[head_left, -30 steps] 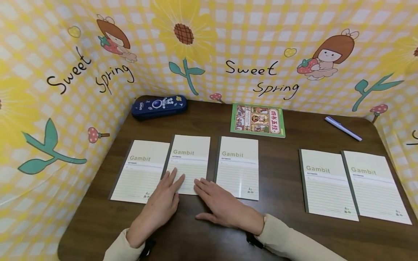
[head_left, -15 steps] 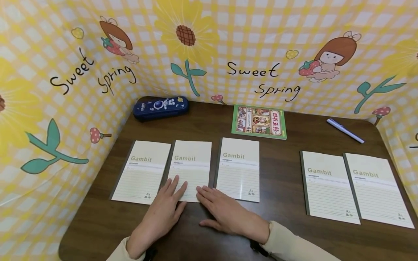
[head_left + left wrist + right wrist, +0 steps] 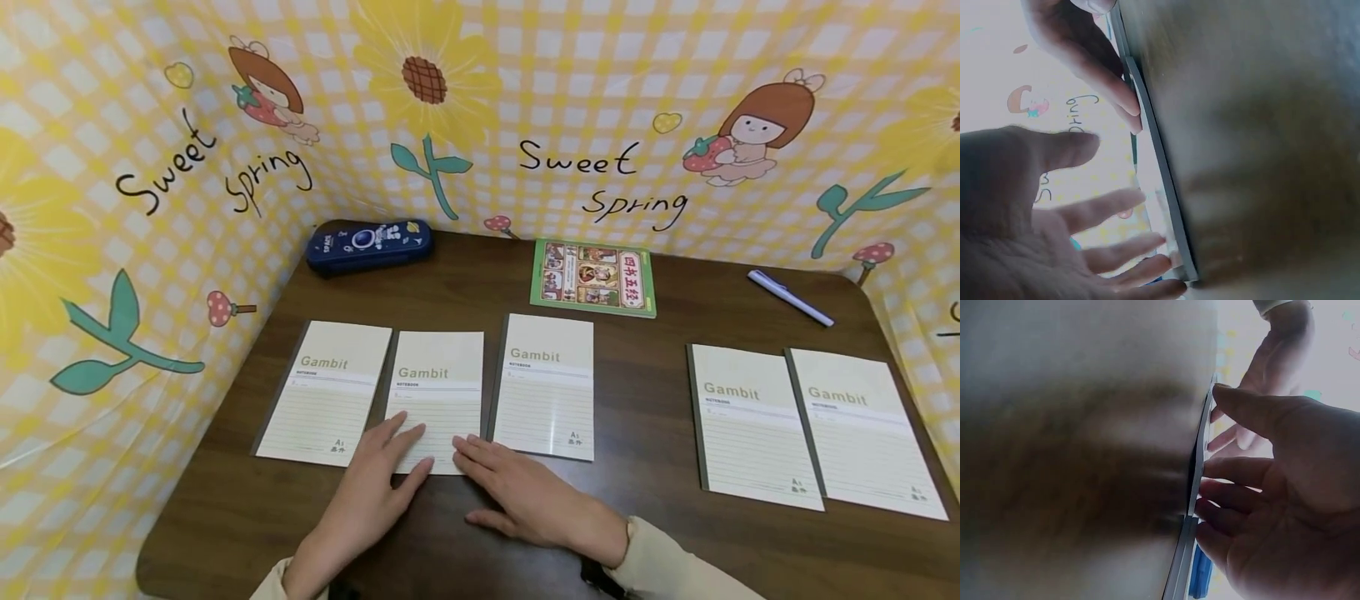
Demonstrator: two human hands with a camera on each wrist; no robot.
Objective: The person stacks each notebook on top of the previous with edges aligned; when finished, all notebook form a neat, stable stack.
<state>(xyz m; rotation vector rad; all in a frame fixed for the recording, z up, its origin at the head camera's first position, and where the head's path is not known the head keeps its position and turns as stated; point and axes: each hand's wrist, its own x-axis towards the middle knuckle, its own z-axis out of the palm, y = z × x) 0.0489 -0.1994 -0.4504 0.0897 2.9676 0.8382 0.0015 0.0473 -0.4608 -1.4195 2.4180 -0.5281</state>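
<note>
Three cream "Gambit" notebooks lie in a row at the left of the table in the head view: a left notebook point(image 3: 322, 392), a middle notebook point(image 3: 437, 354) and a right notebook point(image 3: 547, 383). My left hand point(image 3: 375, 492) rests its spread fingertips on the lower left part of the middle notebook. With straight fingers, my right hand point(image 3: 528, 500) touches that notebook's lower right part. In the left wrist view, the fingers point(image 3: 1116, 253) of the left hand lie straight against a notebook's top. The right wrist view shows the right hand point(image 3: 1297, 487) with fingers extended along the thin notebook edge.
Two more notebooks, an inner one point(image 3: 757, 425) and an outer one point(image 3: 873, 433), lie side by side at the right. Behind the row are a navy pencil case point(image 3: 367, 247), a green-bordered book point(image 3: 592, 277) and a pale blue pen point(image 3: 790, 297). A checked cloth point(image 3: 480, 108) walls the table.
The middle notebook has slid toward me, its top edge now lower than those of its neighbours. Both hands have moved slightly nearer along with it. The other notebooks stay put.
</note>
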